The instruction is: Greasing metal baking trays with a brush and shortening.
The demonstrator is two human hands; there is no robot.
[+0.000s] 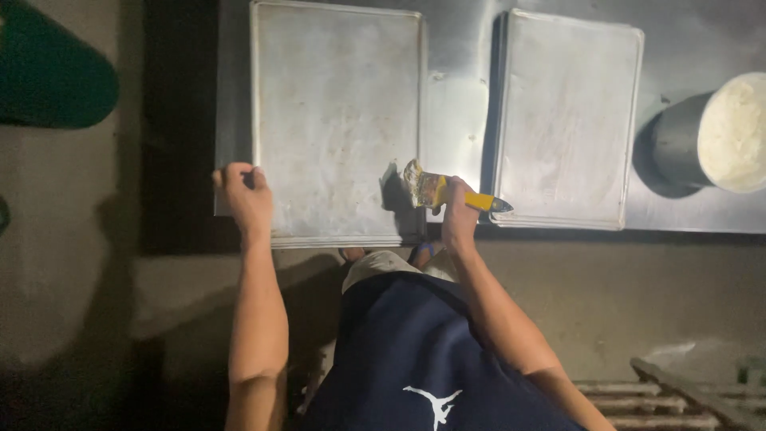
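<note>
The left hand (242, 194) grips the near-left corner of a tray (335, 120) at the counter (455, 104) edge. The right hand (459, 209) clenches a brush (431, 190), hiding most of its yellow handle; its bristles look blurred.

left tray (335, 120): dull scuffed metal, matt | right tray (568, 120): same, smeared | table (455, 48): brushed steel (faint sheen) | brush (435, 191): yellow plastic handle, greasy bristles | shorts (407, 351): navy cloth

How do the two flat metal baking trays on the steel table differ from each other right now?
The left rectangular metal tray is gripped at its near left corner by the left hand; the right rectangular metal tray is untouched. The yellow-handled brush in the right hand has its bristles at the left tray's near right corner, not the right tray. The left tray overhangs the steel table edge; the right tray lies just inside it. Both are empty, dull and smeared.
</note>
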